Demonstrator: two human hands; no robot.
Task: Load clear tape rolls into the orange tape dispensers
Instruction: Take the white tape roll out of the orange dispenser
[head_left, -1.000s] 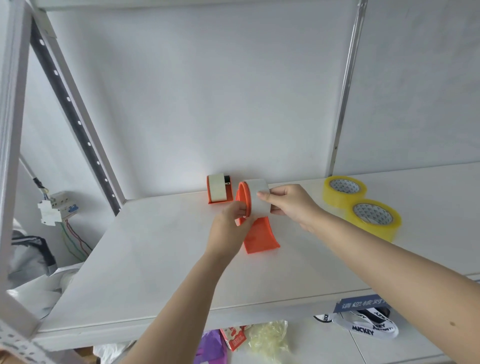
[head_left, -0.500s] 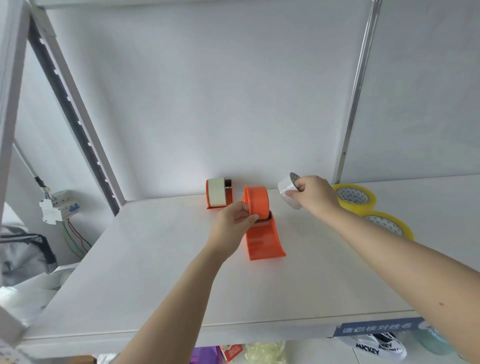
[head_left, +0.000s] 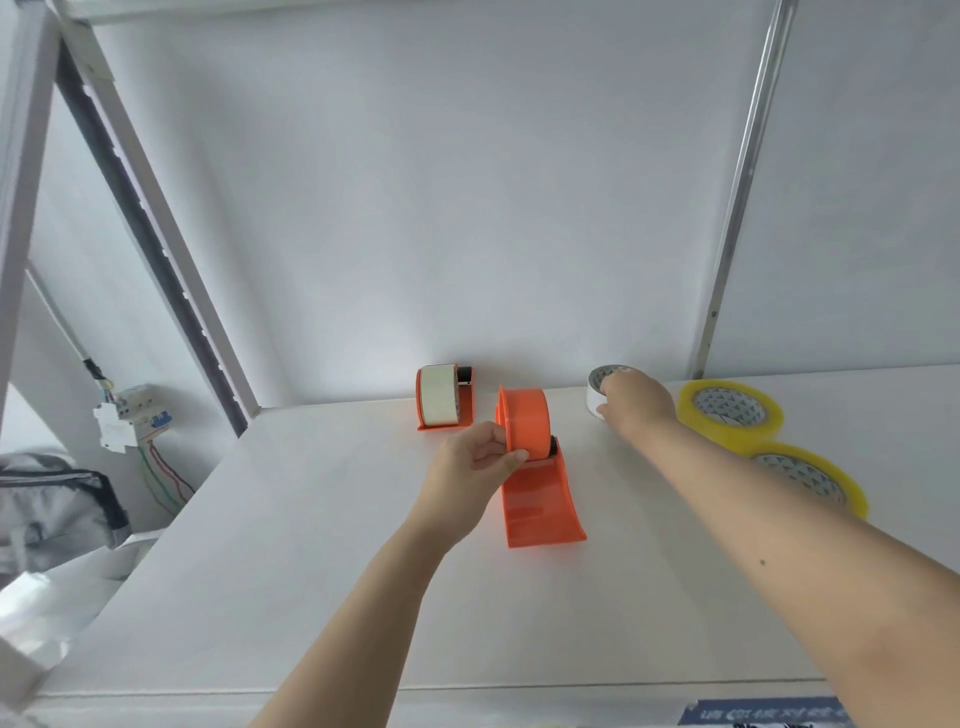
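Note:
An orange tape dispenser (head_left: 535, 467) stands in the middle of the white shelf (head_left: 311, 571), its round hub bare of tape. My left hand (head_left: 475, 460) pinches the hub's left edge. My right hand (head_left: 631, 402) grips a whitish tape roll (head_left: 597, 387) that sits low at the back of the shelf, right of the dispenser. A second orange dispenser (head_left: 444, 397) with a pale roll in it stands at the back left. Two yellowish clear tape rolls (head_left: 730, 413) (head_left: 810, 478) lie flat at the right.
The white wall rises right behind the shelf. A slanted metal upright (head_left: 156, 244) stands at the left and a silver post (head_left: 737, 187) at the right. A breaker box with wires (head_left: 130, 415) hangs left of the shelf, beside a grey bag (head_left: 52, 499).
My right hand pulled the whitish roll off the dispenser hub, carried it to the right, and lowered it to the back of the shelf. My left hand kept its hold on the dispenser.

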